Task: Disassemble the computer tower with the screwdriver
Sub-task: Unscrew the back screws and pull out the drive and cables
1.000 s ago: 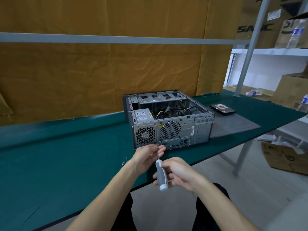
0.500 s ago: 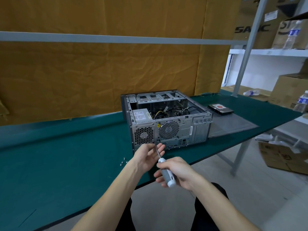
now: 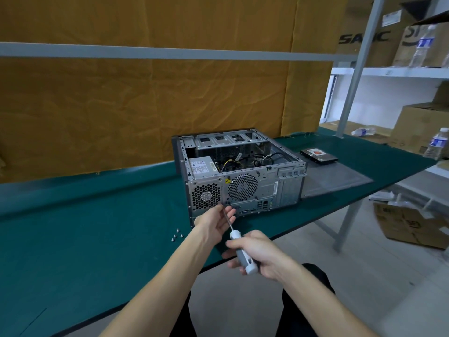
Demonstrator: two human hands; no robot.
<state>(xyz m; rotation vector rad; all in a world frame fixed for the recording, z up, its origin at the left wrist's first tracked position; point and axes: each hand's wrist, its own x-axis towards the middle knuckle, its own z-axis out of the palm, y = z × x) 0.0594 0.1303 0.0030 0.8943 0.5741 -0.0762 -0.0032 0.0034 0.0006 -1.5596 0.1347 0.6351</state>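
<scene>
Moved: screwdriver (image 3: 239, 249) handle tipped lower, away from computer tower (image 3: 243, 176).
Hands: right hand (image 3: 261, 254) grips handle; left hand (image 3: 217, 221) pinches shaft.
Risk: tip may slip off the screw if tilted.

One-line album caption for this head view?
Right hand grips grey-white screwdriver; left hand steadies its shaft at the open grey metal computer tower.

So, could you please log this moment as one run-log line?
right hand: grips grey-white screwdriver | left hand: steadies shaft | tip: at open grey metal computer tower rear | loose screws: green table
</scene>
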